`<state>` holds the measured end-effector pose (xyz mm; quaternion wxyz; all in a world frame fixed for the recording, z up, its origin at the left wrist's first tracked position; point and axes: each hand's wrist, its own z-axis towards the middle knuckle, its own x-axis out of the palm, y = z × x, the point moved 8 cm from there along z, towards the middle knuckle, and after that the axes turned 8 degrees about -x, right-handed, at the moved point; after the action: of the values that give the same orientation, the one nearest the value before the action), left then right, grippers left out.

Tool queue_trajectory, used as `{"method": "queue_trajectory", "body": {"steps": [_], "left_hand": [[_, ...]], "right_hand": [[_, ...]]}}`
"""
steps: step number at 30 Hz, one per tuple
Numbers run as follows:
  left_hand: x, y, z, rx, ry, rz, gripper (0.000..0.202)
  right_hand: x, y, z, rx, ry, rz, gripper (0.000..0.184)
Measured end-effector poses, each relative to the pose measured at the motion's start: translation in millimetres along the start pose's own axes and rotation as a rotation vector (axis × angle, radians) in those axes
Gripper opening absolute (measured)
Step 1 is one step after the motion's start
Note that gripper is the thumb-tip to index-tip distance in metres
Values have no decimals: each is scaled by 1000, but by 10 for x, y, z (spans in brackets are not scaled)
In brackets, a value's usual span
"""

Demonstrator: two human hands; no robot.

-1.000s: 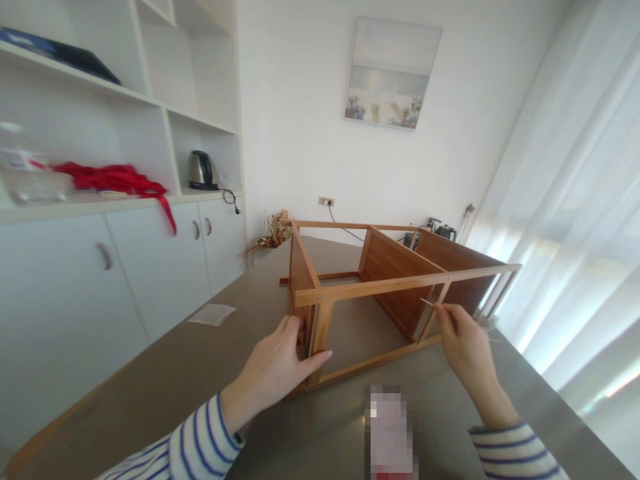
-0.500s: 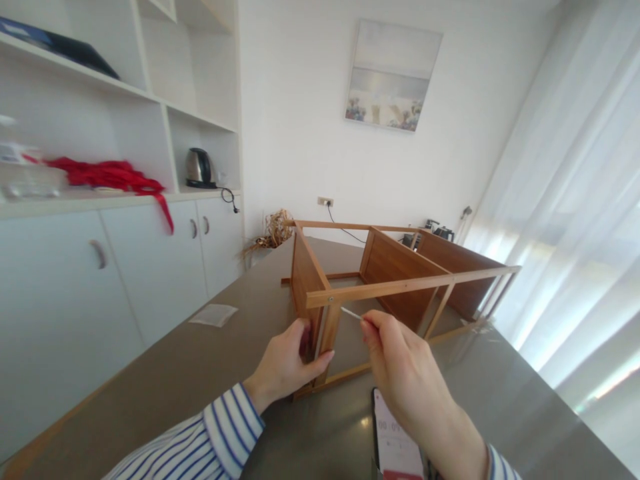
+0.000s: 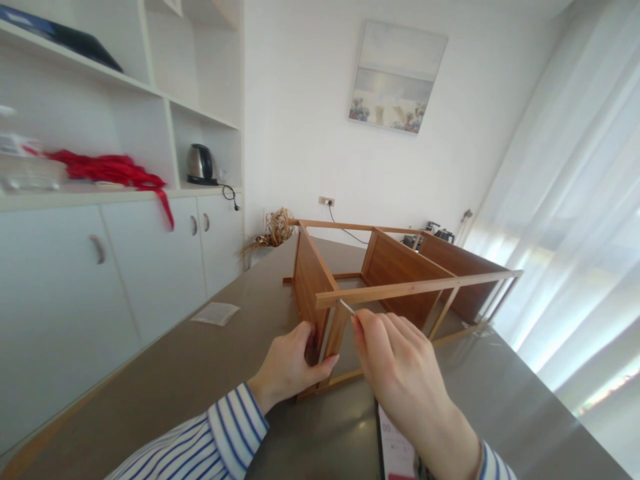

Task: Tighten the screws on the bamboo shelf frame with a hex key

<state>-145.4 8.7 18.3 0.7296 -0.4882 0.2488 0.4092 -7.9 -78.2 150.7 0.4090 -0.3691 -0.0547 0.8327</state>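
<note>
A wooden shelf unit [image 3: 395, 290] lies on its side on the grey table, its shelf boards standing on edge. My left hand [image 3: 293, 363] is closed around the upright edge of its nearest end board, thumb on the front face. In my right hand [image 3: 400, 363], curled into a fist, is a driving tool [image 3: 347, 307] with a thin metal shaft. Its handle end is hidden in the palm, so I cannot tell a screwdriver from a hex key. The shaft's tip meets the near rail's end [image 3: 327, 299], at the screw there.
Under my right forearm lies a phone [image 3: 393, 440] with a lit screen. A clear plastic bag [image 3: 216, 313] rests on the table [image 3: 200, 393] at left. White cabinets [image 3: 145, 267] line the left side; a curtain [image 3: 565, 233] hangs at right.
My right hand has moved left, bringing the tool's tip from beside the rail onto its screw spot. My left hand keeps its hold; the view has shifted slightly.
</note>
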Motion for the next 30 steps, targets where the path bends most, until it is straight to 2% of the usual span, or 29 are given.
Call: {"method": "queue_trajectory", "body": {"steps": [4,12,22,26,30], "left_hand": [[13,-4,1,25,3,-3,36],[17,-25,2,90,2,-3,36],[24,-30,6,133,-21,-22,34],[19,-32,6,137,-17,-44,34],[11,-29,9,136,-15,-78,33]], "right_hand": [[-7,38,24,-29,16,-55,10],[-135,190,132,-143,49,-200,21],[-158,263,188,-277,98,-259,21],[-143,250,181,-251,92,-235,20],[-106,187,140,-139,51,-151,15]]}}
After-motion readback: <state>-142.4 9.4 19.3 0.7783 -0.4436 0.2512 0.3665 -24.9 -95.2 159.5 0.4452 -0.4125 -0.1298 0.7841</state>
